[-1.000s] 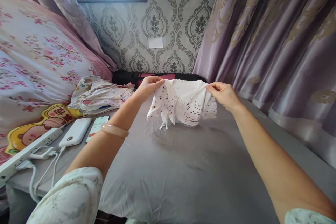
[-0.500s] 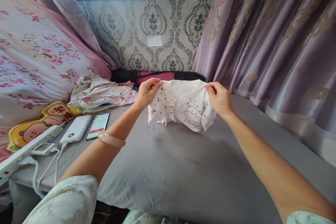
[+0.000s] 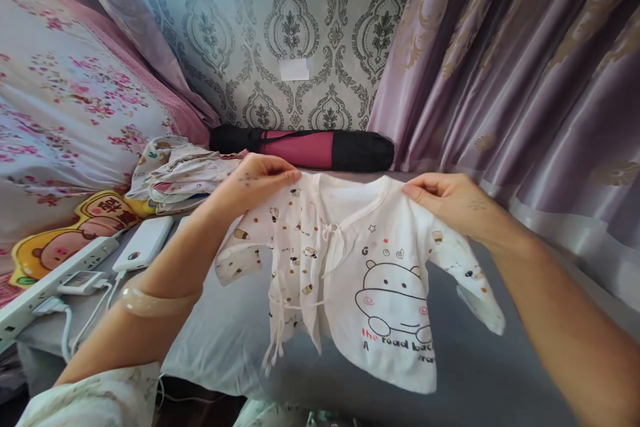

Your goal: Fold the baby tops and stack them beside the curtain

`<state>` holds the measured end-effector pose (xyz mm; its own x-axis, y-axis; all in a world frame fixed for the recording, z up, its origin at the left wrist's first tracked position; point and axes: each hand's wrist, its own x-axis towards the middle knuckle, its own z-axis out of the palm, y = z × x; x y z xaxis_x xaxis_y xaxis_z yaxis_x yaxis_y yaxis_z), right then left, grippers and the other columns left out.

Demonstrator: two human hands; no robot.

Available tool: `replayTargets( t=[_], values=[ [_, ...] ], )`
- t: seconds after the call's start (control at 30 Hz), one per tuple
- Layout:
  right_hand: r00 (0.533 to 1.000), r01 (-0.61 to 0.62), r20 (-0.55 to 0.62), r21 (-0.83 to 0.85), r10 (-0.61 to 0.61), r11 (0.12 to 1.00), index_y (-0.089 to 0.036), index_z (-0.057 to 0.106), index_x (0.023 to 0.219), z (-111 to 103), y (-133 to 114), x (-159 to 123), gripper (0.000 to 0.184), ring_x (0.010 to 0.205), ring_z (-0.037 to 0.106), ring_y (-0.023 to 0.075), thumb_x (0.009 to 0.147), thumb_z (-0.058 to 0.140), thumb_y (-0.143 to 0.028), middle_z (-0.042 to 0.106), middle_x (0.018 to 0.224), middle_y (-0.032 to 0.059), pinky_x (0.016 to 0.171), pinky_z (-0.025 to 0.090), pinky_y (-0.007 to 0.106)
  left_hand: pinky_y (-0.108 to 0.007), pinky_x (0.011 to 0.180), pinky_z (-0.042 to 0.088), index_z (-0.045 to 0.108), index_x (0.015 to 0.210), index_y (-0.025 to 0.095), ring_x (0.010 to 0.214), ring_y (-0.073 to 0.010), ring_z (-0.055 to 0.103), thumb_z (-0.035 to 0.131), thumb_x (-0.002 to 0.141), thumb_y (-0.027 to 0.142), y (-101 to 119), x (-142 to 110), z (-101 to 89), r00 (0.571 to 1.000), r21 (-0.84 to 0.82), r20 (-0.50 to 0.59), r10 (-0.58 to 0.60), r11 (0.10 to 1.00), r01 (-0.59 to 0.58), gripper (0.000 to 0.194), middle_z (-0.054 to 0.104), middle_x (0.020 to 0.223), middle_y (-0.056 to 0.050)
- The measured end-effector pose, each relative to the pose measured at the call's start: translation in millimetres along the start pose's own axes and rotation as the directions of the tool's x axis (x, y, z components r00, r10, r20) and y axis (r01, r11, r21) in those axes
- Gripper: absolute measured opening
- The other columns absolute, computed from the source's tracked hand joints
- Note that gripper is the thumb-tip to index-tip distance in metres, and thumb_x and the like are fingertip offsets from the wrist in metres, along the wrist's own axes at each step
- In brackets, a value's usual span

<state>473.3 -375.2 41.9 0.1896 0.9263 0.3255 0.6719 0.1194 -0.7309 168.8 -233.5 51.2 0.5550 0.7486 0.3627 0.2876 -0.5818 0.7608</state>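
A small white baby shirt (image 3: 390, 233) hangs spread out in front of me, front side toward me. It has a wrap front with ties, a cartoon animal print and patterned sleeves. My left hand (image 3: 260, 180) is closed, pinching the shoulder on the left. At the opposite shoulder, my right hand (image 3: 445, 203) pinches the cloth between thumb and fingers. The shirt's lower edge hangs over the grey bed sheet (image 3: 215, 347); whether it touches the sheet, I cannot tell.
A pile of folded clothes (image 3: 183, 173) lies at the back left. Nearby are a white power bank (image 3: 143, 243), a power strip (image 3: 60, 290) with cables and a yellow cartoon cushion (image 3: 65, 240). A black and pink rolled bag (image 3: 300, 149) lies along the wall, beside purple curtains (image 3: 500, 80).
Both hands have come closer to me and moved apart. The shirt, bunched and swung away before, now hangs open with its front and sleeves showing. My left arm now covers most of the phone.
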Motion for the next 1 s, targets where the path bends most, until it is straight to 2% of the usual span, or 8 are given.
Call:
replayTargets(
  t=[0.1, 0.2, 0.27, 0.37, 0.47, 0.57, 0.8, 1.0],
  values=[
    [0.983, -0.071, 0.159, -0.127, 0.091, 0.989, -0.019, 0.071, 0.085, 24.3, 45.2, 18.3, 0.031, 0.067, 0.062, 0.0175, 0.086, 0.055, -0.046, 0.071, 0.077, 0.0024, 0.058, 0.045, 0.027, -0.021, 0.045, 0.03, 0.071, 0.069, 0.014, 0.05, -0.0095, 0.044, 0.059, 0.076, 0.043, -55.5, 21.4, 34.3, 0.983, 0.156, 0.153, -0.105, 0.984, 0.081, 0.032, 0.053, 0.054, 0.002],
    [0.974, -0.076, 0.176, -0.344, 0.143, 0.936, -0.019, 0.07, 0.083, 54.7, 87.2, 26.5, 0.026, 0.076, 0.063, 0.0188, 0.088, 0.051, -0.035, 0.072, 0.082, 0.0035, 0.064, 0.043, 0.026, -0.022, 0.051, 0.033, 0.071, 0.069, 0.013, 0.057, -0.0122, 0.05, 0.054, 0.078, 0.039, -105.6, 33.2, 73.5, 0.969, 0.292, 0.17, -0.181, 0.948, 0.126, 0.032, 0.055, 0.056, 0.001],
    [0.97, -0.07, 0.17, -0.482, 0.172, 0.873, -0.02, 0.069, 0.087, 73.4, 107.9, 25.5, 0.026, 0.083, 0.064, 0.0202, 0.091, 0.047, -0.034, 0.072, 0.089, 0.0047, 0.066, 0.041, 0.027, -0.023, 0.056, 0.036, 0.072, 0.074, 0.013, 0.065, -0.0149, 0.056, 0.052, 0.08, 0.035, -127.1, 34.9, 95.1, 0.961, 0.395, 0.159, -0.228, 0.906, 0.15, 0.029, 0.06, 0.062, -0.001],
    [0.963, -0.03, 0.195, -0.616, 0.189, 0.787, -0.023, 0.065, 0.096, 93.5, 126.9, 19.7, 0.029, 0.092, 0.063, 0.021, 0.097, 0.038, -0.035, 0.07, 0.103, 0.0054, 0.067, 0.038, 0.027, -0.025, 0.063, 0.04, 0.072, 0.089, 0.017, 0.078, -0.0188, 0.062, 0.047, 0.086, 0.032, -143.5, 32.8, 115.5, 0.948, 0.525, 0.171, -0.267, 0.839, 0.142, 0.029, 0.07, 0.081, -0.005],
    [0.951, 0.0, 0.226, -0.684, 0.212, 0.729, -0.023, 0.061, 0.099, 102.6, 135.0, 16.8, 0.03, 0.093, 0.063, 0.0208, 0.1, 0.033, -0.034, 0.068, 0.109, 0.0064, 0.068, 0.037, 0.028, -0.026, 0.07, 0.043, 0.068, 0.099, 0.019, 0.092, -0.0213, 0.064, 0.041, 0.092, 0.03, -151.7, 30.8, 123.8, 0.945, 0.626, 0.213, -0.25, 0.777, 0.065, 0.03, 0.071, 0.1, -0.008],
    [0.937, 0.02, 0.255, -0.724, 0.24, 0.69, -0.023, 0.059, 0.101, 104.0, 138.6, 20.9, 0.031, 0.093, 0.064, 0.0218, 0.101, 0.03, -0.035, 0.068, 0.111, 0.0074, 0.07, 0.038, 0.029, -0.027, 0.074, 0.045, 0.064, 0.103, 0.02, 0.097, -0.0213, 0.064, 0.036, 0.096, 0.03, -158.9, 32.0, 125.9, 0.946, 0.686, 0.237, -0.222, 0.728, -0.001, 0.031, 0.068, 0.108, -0.009],
    [0.925, 0.072, 0.288, -0.775, 0.25, 0.628, -0.022, 0.056, 0.104, 103.6, 151.5, 43.6, 0.032, 0.094, 0.066, 0.0256, 0.102, 0.028, -0.038, 0.068, 0.112, 0.0096, 0.073, 0.04, 0.032, -0.028, 0.071, 0.045, 0.059, 0.104, 0.02, 0.093, -0.0215, 0.065, 0.03, 0.099, 0.034, -175.0, 46.0, 127.6, 0.951, 0.731, 0.269, -0.151, 0.675, -0.099, 0.033, 0.065, 0.108, -0.009],
    [0.921, 0.096, 0.311, -0.766, 0.236, 0.635, -0.022, 0.056, 0.105, 104.8, 163.5, 65.9, 0.033, 0.097, 0.065, 0.0253, 0.102, 0.028, -0.039, 0.068, 0.114, 0.01, 0.076, 0.04, 0.033, -0.028, 0.073, 0.045, 0.058, 0.103, 0.02, 0.097, -0.021, 0.063, 0.031, 0.099, 0.034, -188.6, 65.3, 130.0, 0.954, 0.733, 0.279, -0.108, 0.665, -0.139, 0.031, 0.063, 0.106, -0.009]
  ],
)
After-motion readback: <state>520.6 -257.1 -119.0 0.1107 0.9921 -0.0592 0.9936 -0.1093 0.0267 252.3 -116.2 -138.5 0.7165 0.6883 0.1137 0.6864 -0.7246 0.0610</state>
